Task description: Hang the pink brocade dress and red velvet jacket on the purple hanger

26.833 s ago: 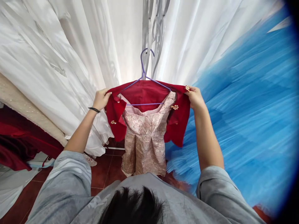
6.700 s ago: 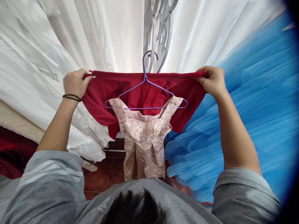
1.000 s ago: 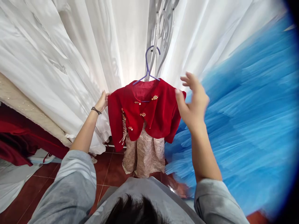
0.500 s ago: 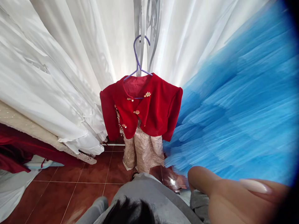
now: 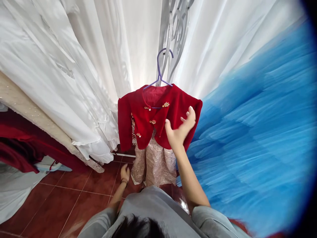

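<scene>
A red velvet jacket (image 5: 180,105) with gold flower clasps hangs from a purple hanger (image 5: 159,71), its front partly unfastened. Below its hem falls a shiny pinkish-beige skirt (image 5: 158,165). My right hand (image 5: 182,129) is raised in front of the jacket's right side, fingers and thumb spread, with nothing in it; whether it touches the cloth I cannot tell. Low on the left, my left hand (image 5: 125,173), with a dark band at the wrist, is over the floor beside the skirt. Its fingers look curled, but what they hold, if anything, is hidden.
White gowns (image 5: 81,86) hang on the left, and a blue tulle dress (image 5: 247,138) fills the right. The hanger hooks onto a grey ornamental metal frame (image 5: 177,29). Dark red cloth (image 5: 22,142) lies at far left above the red tiled floor (image 5: 66,201).
My right hand has moved from close to the camera at lower right to in front of the jacket. My left hand has come into view. The jacket now appears further right in view.
</scene>
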Available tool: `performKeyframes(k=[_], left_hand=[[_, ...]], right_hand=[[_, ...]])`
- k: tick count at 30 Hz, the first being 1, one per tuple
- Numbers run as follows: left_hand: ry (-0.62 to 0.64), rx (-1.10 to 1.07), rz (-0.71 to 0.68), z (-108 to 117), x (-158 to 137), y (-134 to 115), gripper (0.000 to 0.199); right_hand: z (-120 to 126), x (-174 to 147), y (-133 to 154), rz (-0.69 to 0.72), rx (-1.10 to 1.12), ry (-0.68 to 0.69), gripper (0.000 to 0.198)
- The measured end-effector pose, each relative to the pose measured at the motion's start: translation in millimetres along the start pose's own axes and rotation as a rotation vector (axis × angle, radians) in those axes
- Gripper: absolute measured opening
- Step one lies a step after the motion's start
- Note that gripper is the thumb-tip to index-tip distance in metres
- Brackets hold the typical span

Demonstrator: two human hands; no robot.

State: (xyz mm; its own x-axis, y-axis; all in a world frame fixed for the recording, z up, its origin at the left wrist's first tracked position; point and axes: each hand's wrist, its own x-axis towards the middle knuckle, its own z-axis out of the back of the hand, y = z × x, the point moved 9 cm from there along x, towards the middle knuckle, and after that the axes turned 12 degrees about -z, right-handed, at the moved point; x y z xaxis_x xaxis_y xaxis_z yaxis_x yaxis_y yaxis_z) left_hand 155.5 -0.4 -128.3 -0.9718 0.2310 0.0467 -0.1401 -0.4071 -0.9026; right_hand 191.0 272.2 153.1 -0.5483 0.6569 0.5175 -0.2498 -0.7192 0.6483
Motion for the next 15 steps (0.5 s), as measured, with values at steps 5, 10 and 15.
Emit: performKeyframes(k=[5,10,15], left_hand=[[-0.443,0.258,-0.296,41.0,110.2,-103.0,0.095],[-0.561,0.387,-0.468,75.3,179.0,-222.2,0.133],[-0.626,0.329,-0.566,114.0,196.4,-230.7,0.092]], right_hand=[[-79.8,23.3,-1.0,-0.066,-0.125,0.074,0.106],[-53.8,49.3,-35.4,-0.169,-0.003,-0.075,0.096],[2.8,99.3,-78.3,-0.097,0.252,-0.227,0.105]])
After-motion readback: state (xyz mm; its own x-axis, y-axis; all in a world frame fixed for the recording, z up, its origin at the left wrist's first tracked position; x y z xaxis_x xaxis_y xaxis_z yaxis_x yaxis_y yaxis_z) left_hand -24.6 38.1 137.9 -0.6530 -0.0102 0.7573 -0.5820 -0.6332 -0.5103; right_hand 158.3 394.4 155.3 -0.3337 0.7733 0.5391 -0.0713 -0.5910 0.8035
